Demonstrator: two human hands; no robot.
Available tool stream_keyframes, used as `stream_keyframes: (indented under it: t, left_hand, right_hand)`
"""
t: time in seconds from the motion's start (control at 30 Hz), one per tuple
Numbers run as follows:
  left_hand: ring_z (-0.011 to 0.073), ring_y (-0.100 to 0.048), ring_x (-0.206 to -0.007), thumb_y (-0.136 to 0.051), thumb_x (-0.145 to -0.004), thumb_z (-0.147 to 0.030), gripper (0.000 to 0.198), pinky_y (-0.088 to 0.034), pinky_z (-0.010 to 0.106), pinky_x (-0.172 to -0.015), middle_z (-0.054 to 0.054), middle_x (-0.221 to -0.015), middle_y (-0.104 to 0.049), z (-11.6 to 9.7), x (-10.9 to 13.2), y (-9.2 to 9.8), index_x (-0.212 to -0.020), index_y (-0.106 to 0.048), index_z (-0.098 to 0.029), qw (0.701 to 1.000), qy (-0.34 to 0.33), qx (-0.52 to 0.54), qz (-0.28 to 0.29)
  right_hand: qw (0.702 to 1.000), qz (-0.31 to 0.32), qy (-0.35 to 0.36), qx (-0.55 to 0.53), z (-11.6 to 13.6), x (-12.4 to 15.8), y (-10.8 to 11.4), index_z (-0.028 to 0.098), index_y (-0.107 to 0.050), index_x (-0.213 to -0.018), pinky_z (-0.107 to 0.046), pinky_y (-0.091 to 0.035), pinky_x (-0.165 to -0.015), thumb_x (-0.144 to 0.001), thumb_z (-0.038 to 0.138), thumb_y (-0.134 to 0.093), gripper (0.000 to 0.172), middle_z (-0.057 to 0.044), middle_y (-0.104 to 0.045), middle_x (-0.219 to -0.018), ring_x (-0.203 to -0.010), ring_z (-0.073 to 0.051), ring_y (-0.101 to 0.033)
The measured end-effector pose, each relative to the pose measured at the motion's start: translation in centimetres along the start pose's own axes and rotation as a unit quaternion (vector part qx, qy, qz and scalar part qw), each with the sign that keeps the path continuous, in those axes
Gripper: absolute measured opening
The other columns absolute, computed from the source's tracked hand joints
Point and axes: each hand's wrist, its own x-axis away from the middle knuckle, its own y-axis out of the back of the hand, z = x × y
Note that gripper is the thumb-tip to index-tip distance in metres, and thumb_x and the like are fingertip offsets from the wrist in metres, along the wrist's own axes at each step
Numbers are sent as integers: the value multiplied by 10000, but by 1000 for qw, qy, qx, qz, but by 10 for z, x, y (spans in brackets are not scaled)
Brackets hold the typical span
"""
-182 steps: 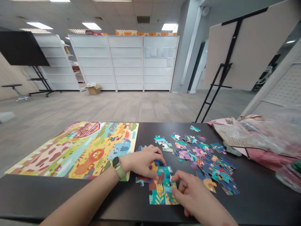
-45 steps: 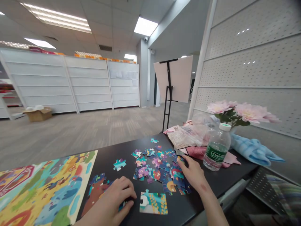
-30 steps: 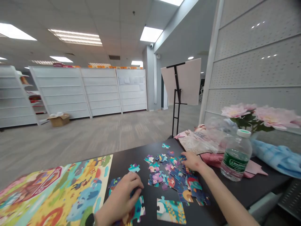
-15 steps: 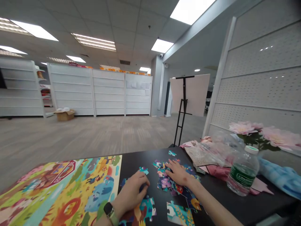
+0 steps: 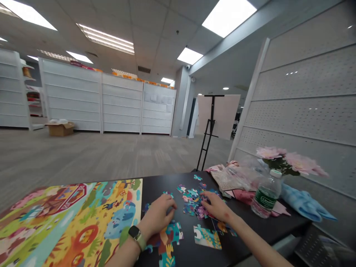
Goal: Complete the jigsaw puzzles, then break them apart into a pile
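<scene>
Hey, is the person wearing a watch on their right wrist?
No, the watch is on the left wrist, just behind the left hand, while the wrist behind the right hand is bare.

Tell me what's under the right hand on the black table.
The right hand lies over the edge of a pile of loose jigsaw pieces, with purple and teal pieces showing beside its fingers. Whatever lies directly beneath the palm is covered and cannot be seen.
</scene>
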Motion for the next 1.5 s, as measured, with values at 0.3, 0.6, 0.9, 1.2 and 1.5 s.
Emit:
stream_keyframes:
  t: [0.3,0.6,0.9,1.2,1.5]
  left_hand:
    - [198,-585,-963,-509,-850,-73,191,-450,304,-863,30,-970,-635,8,2,-9,-891,-627,-217,999,24,27,-5]
    - [203,-583,-971,-523,-856,-101,168,-447,300,-867,30,-955,-632,12,1,-2,-888,-637,-221,999,32,30,-13]
    - [210,-576,-977,-526,-882,-102,161,-449,308,-857,33,-963,-636,16,0,2,-895,-637,-217,1000,29,4,-7]
    - [210,-568,-956,-533,-876,-104,164,-450,314,-853,30,-955,-637,20,0,5,-900,-642,-225,999,38,4,-24]
    - [210,-589,-938,-511,-893,-120,167,-465,324,-833,30,-949,-642,16,-2,5,-893,-637,-229,998,60,-27,3]
  right_hand:
    - [998,47,50,2,81,1,-35,303,-537,-1414,-522,-220,-1180,-954,447,-452,489,-52,-501,-1510,-1458,-298,-321]
    - [999,8,-41,12,35,-24,-21,213,-562,-1353,-581,-307,-1136,-1010,313,-478,368,-118,-496,-1481,-1385,-308,-419]
    - [999,10,-34,12,-6,-31,-9,211,-671,-1229,-443,-384,-1080,-957,222,-508,317,-84,-627,-1314,-1253,-250,-542]
    - [998,-47,-9,-27,28,-7,-37,240,-695,-1156,-387,-405,-1015,-815,361,-625,368,-75,-685,-1198,-1168,-271,-583]
    - [975,-182,-113,-63,-28,8,-21,168,-680,-1116,-370,-443,-1011,-935,323,-369,392,-128,-685,-1203,-1162,-261,-615]
